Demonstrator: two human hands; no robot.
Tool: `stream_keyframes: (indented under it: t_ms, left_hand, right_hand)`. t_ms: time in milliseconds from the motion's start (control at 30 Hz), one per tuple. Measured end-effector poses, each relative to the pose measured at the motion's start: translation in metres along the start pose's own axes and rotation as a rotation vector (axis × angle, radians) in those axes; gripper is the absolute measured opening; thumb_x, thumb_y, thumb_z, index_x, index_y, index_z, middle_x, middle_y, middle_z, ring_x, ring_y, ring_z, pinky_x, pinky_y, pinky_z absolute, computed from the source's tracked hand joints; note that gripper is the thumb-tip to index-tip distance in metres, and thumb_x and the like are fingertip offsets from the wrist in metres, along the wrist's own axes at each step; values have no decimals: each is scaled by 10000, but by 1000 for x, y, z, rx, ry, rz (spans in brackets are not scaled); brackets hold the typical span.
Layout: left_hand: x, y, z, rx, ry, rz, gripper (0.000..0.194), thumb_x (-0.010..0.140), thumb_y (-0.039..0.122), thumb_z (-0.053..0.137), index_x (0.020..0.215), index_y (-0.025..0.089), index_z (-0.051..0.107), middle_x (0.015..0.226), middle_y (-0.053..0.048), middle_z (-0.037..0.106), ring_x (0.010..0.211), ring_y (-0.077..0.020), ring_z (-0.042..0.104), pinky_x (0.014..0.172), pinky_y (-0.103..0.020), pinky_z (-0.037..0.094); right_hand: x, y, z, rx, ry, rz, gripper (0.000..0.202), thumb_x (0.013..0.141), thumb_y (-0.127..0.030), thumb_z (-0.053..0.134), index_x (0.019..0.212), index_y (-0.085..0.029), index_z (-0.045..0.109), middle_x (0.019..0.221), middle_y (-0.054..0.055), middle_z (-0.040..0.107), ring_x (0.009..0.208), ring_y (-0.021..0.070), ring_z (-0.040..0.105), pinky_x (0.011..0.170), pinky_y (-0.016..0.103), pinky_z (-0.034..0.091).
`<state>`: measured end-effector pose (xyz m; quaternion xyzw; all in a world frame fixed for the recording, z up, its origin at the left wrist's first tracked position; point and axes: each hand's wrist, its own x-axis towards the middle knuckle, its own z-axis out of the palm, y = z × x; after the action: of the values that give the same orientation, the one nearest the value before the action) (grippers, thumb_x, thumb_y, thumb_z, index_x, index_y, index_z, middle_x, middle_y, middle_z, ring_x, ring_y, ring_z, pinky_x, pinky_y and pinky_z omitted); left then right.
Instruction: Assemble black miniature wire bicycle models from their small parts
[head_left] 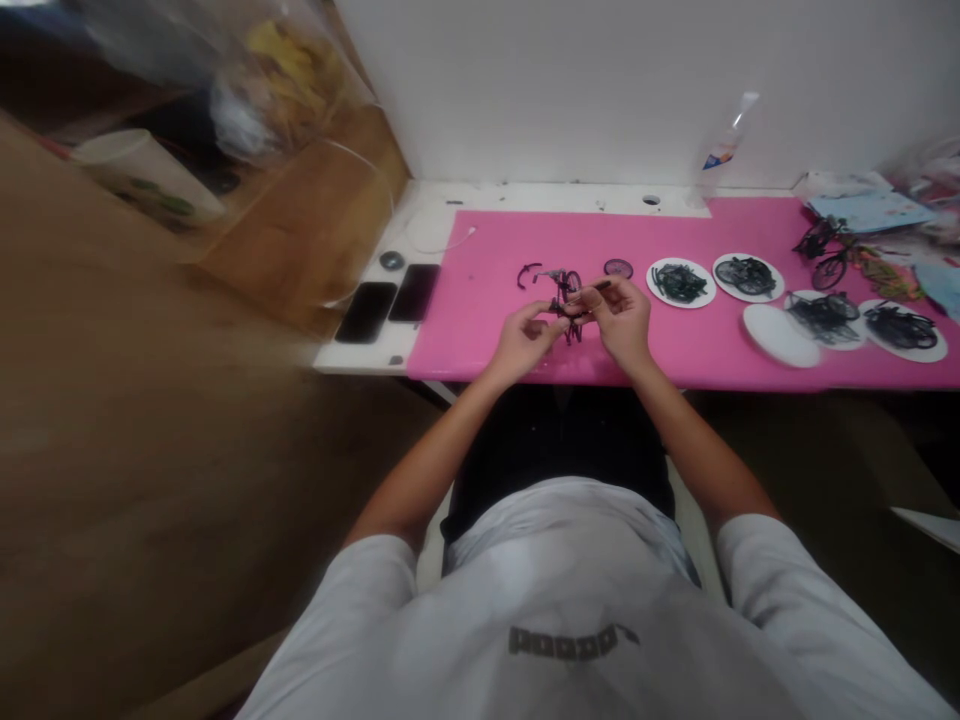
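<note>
Between my hands, over the pink mat point(495, 260), is a small dark model bicycle point(572, 283) with one wheel visible at its far end. My left hand point(527, 338) pinches its near left side with thumb and fingers. My right hand point(616, 312) is closed at the bicycle's right side, its fingertips on a small dark part point(602, 286). A loose wheel point(619, 268) lies just beyond my right hand. To the left of the bicycle rests a curved black piece point(527, 274). My fingers cover part of the frame.
White plates point(658, 292) of dark small parts stand at the right, with a bare white plate or lid point(781, 336) overlapping one. Behind them are assembled model bicycles point(829, 268) and plastic packets. Two black phones point(366, 312) lie left. A clear bottle point(724, 160) stands by the wall.
</note>
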<state>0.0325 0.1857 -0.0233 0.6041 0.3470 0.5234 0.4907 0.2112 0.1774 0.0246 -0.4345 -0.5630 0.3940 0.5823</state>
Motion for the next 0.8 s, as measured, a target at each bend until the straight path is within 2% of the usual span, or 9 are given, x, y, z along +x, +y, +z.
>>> stream_keyframes:
  t_ms: [233, 433, 500, 600, 700, 800]
  left_hand:
    - [-1, 3, -3, 1, -23, -8, 501, 882, 630, 874, 1124, 200, 785, 777, -25, 732, 498, -85, 560, 468, -230, 435]
    - [0, 2, -3, 30, -16, -5, 479, 907, 618, 854, 1148, 209, 791, 831, -44, 769, 507, -90, 564, 473, -239, 453]
    - [1, 2, -4, 46, -4, 6, 476, 915, 616, 844, 1154, 206, 797, 888, -61, 794, 514, -86, 563, 466, -237, 439]
    - [2, 1, -5, 80, 6, 26, 463, 925, 591, 839, 1158, 193, 799, 958, -78, 812, 521, -74, 550, 468, -230, 422]
    - [2, 2, -7, 158, 2, 77, 414, 942, 528, 834, 1158, 177, 796, 1017, -90, 813, 529, -58, 540, 487, -221, 417]
    - [2, 4, -9, 266, -11, 152, 345, 969, 464, 808, 1155, 174, 805, 1088, -102, 810, 566, -53, 560, 516, -211, 422]
  right_hand:
    - [0, 5, -2, -25, -2, -125, 630, 866, -904, 709, 976, -283, 715, 996, 84, 798, 940, 256, 796, 809, 413, 688]
    - [-4, 1, -1, -74, -3, -90, 718, 917, -915, 624, 1330, -335, 712, 1190, 96, 802, 1098, 273, 784, 860, 407, 690]
    - [-4, -1, -4, -134, 14, -106, 737, 954, -916, 558, 1382, -339, 722, 1243, 100, 792, 1125, 277, 775, 856, 400, 684]
    - [-2, -2, -9, -254, 43, -157, 701, 1012, -876, 500, 1301, -311, 794, 1221, 104, 793, 1106, 281, 772, 907, 416, 663]
    - [0, 0, -12, -322, 16, -192, 640, 1048, -815, 507, 1166, -280, 838, 1134, 98, 810, 1072, 282, 764, 986, 448, 629]
    - [3, 6, -12, -321, 23, -224, 620, 1066, -787, 500, 1224, -269, 801, 1065, 82, 794, 1002, 265, 745, 966, 450, 623]
